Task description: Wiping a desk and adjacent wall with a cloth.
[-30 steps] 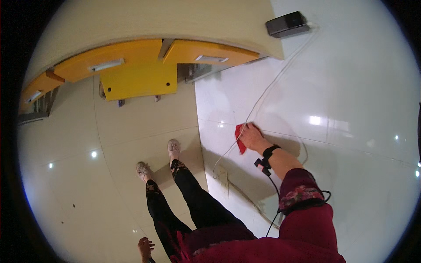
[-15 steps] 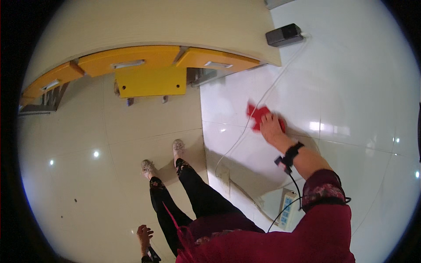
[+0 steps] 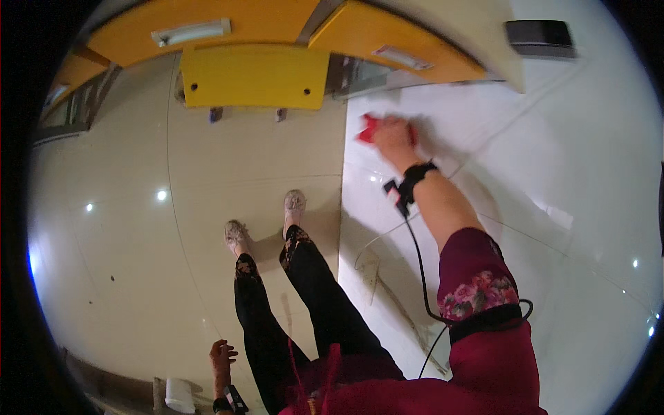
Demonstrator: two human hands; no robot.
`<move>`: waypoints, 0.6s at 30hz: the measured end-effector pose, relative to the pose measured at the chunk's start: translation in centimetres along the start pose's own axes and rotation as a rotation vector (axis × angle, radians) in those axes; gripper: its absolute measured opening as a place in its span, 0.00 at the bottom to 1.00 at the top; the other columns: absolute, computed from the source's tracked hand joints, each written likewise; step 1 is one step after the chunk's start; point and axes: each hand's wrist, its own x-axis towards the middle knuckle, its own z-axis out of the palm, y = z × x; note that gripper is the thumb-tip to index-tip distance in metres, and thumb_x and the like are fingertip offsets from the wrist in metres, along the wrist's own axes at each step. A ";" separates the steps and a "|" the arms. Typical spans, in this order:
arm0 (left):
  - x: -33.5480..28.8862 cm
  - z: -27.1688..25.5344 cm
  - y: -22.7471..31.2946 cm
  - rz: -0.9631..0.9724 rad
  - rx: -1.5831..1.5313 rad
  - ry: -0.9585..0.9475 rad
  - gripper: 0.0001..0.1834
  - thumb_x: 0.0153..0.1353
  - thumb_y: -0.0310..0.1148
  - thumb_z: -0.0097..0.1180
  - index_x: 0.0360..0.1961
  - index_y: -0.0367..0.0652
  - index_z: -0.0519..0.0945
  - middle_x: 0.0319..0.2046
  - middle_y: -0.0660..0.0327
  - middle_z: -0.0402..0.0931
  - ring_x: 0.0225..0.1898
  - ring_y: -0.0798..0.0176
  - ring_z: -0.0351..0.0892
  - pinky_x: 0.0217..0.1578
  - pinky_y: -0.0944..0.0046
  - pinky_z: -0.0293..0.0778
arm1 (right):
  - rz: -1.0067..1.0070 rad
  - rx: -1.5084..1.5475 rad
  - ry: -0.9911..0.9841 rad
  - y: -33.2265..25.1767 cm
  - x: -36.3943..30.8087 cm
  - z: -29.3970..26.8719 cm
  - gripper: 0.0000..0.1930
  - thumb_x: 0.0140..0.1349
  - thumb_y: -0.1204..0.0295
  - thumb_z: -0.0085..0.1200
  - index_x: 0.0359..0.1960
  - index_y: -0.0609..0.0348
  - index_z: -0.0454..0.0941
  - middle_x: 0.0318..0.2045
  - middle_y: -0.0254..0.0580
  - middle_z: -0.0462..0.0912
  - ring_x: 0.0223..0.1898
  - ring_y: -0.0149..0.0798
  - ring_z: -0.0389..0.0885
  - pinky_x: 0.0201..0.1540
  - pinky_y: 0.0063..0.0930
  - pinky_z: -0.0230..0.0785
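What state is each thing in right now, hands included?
Right hand, closed on the red cloth.
Red cloth, bunched, partly hidden under the fingers.
Left hand, empty, fingers loosely curled.
Right wristband, fastened.
Black cable, slack, bent.
Shoes, worn, slightly apart.
Right orange drawer, cannot tell whether fully shut.

Beige tiled floor [image 3: 256,155]: pale shoes [image 3: 294,202], small dark specks [image 3: 113,278].

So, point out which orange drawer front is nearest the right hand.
The rightmost orange drawer front, just beyond the right hand and its red cloth; the others sit farther left.
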 end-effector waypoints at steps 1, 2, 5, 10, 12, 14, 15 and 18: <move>0.1 -0.3 -0.7 -0.049 -0.021 0.005 0.11 0.58 0.34 0.42 0.41 0.42 0.69 0.26 0.59 0.72 0.25 0.65 0.76 0.22 0.68 0.68 | 0.054 -0.071 -0.017 1.8 1.6 1.9 0.14 0.52 0.68 0.40 0.39 0.57 0.73 0.40 0.45 0.72 0.46 0.46 0.67 0.44 0.46 0.59; 0.2 -0.5 -1.6 -0.063 -0.019 0.012 0.11 0.58 0.34 0.42 0.41 0.42 0.69 0.26 0.59 0.72 0.25 0.65 0.76 0.22 0.68 0.68 | 0.110 -0.145 -0.035 2.8 2.6 3.7 0.16 0.53 0.68 0.38 0.43 0.56 0.71 0.44 0.47 0.70 0.50 0.48 0.64 0.48 0.47 0.55; 0.0 -2.2 -5.3 -0.207 0.001 0.039 0.10 0.59 0.32 0.41 0.40 0.42 0.69 0.26 0.59 0.72 0.23 0.64 0.76 0.20 0.68 0.68 | 0.095 -0.335 0.007 -1.1 2.4 6.8 0.21 0.57 0.68 0.31 0.53 0.56 0.62 0.54 0.44 0.60 0.56 0.48 0.53 0.55 0.47 0.43; 0.2 -1.9 -6.9 -0.237 0.068 0.093 0.10 0.58 0.32 0.41 0.39 0.42 0.69 0.24 0.59 0.72 0.20 0.65 0.75 0.17 0.70 0.67 | -0.058 -0.109 -0.239 -14.4 -5.6 16.6 0.21 0.55 0.70 0.33 0.51 0.64 0.63 0.53 0.50 0.62 0.55 0.47 0.56 0.57 0.38 0.45; 0.8 -1.8 -7.2 -0.261 -0.055 0.069 0.10 0.58 0.32 0.41 0.39 0.42 0.69 0.24 0.59 0.72 0.20 0.65 0.75 0.17 0.70 0.67 | -0.194 0.008 -0.387 -18.2 -9.6 21.0 0.20 0.55 0.68 0.34 0.48 0.61 0.68 0.50 0.48 0.66 0.54 0.44 0.57 0.58 0.38 0.42; 1.5 -1.5 -7.2 -0.322 -0.023 0.106 0.10 0.58 0.32 0.42 0.39 0.42 0.69 0.24 0.59 0.72 0.20 0.65 0.75 0.18 0.69 0.67 | -0.460 -0.059 -0.522 -19.2 -10.1 22.4 0.18 0.56 0.67 0.34 0.43 0.56 0.73 0.47 0.45 0.69 0.52 0.43 0.60 0.56 0.41 0.44; 2.1 -1.4 -7.9 -0.328 0.007 0.074 0.09 0.58 0.32 0.41 0.39 0.41 0.69 0.23 0.59 0.72 0.20 0.65 0.75 0.18 0.69 0.67 | -0.387 -0.015 -0.498 -18.8 -9.5 23.7 0.17 0.56 0.67 0.34 0.42 0.57 0.73 0.46 0.44 0.71 0.50 0.43 0.62 0.54 0.42 0.47; 3.4 -1.0 -8.4 -0.374 0.024 0.114 0.09 0.58 0.31 0.41 0.37 0.40 0.70 0.23 0.58 0.72 0.20 0.64 0.75 0.19 0.67 0.68 | -0.216 -0.120 -0.143 -16.6 -2.5 22.4 0.15 0.55 0.68 0.37 0.38 0.59 0.75 0.42 0.43 0.73 0.46 0.43 0.66 0.49 0.41 0.53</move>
